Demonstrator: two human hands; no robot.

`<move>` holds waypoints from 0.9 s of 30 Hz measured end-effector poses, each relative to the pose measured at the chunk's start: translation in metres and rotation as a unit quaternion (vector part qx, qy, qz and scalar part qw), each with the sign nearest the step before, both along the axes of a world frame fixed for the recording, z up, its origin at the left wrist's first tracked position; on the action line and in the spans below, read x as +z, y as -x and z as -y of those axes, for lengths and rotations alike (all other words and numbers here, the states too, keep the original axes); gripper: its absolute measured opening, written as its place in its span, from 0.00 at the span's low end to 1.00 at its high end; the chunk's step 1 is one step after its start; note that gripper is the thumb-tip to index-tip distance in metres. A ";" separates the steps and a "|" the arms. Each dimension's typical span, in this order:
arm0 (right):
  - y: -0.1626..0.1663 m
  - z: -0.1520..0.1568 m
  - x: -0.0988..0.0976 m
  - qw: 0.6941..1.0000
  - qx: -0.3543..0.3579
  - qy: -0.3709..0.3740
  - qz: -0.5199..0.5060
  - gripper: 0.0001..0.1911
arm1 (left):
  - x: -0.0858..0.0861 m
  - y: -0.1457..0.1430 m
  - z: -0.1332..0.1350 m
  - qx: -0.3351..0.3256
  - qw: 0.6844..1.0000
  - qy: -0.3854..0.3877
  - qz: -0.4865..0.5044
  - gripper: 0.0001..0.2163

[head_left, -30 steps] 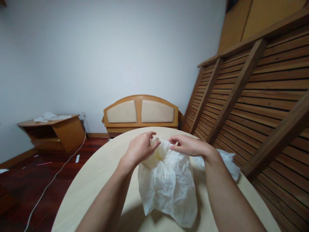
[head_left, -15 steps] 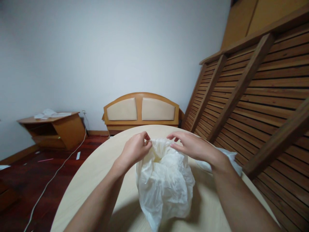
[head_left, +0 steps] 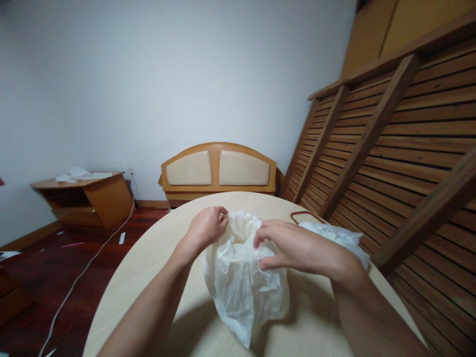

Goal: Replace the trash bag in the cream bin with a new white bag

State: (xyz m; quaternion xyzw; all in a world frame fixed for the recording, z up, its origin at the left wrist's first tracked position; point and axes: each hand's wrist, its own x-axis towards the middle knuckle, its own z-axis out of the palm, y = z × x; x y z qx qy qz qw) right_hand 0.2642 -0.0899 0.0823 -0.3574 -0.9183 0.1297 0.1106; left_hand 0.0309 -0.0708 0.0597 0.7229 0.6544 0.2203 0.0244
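A white plastic bag [head_left: 249, 292] stands on the round table [head_left: 148, 253] in front of me, its mouth spread wide and its edge folded down the outside. Whatever supports it from within is covered by the plastic. At the far left of the mouth, my left hand [head_left: 208, 228] is closed, pinching the bag's edge between thumb and fingers. My right hand [head_left: 282, 245] is at the right side of the mouth, fingers curved and apart from the thumb, against the plastic.
Behind my right wrist lie another white plastic bag [head_left: 334, 233] and a brown loop-shaped handle [head_left: 305, 213]. A slatted wooden panel [head_left: 372, 163] leans along the right. Beyond the table are a headboard [head_left: 215, 168], a low cabinet [head_left: 107, 203] and a white cord [head_left: 82, 277] on the floor.
My right hand has come nearer along the bag's rim, from the far edge to the right side. The bag has shifted slightly left. The brown loop now shows behind the right hand.
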 end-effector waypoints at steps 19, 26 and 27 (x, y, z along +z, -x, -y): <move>0.005 0.009 0.009 0.997 -0.070 -0.034 0.019 0.13 | -0.002 0.003 0.000 0.043 0.997 -0.051 -0.029 0.11; 0.028 0.007 -0.008 0.994 0.022 -0.106 0.005 0.10 | 0.001 -0.003 0.003 0.082 0.994 -0.030 -0.062 0.10; 0.030 0.006 -0.009 0.994 0.024 -0.110 0.015 0.08 | 0.001 -0.002 0.002 0.089 0.993 -0.026 -0.066 0.10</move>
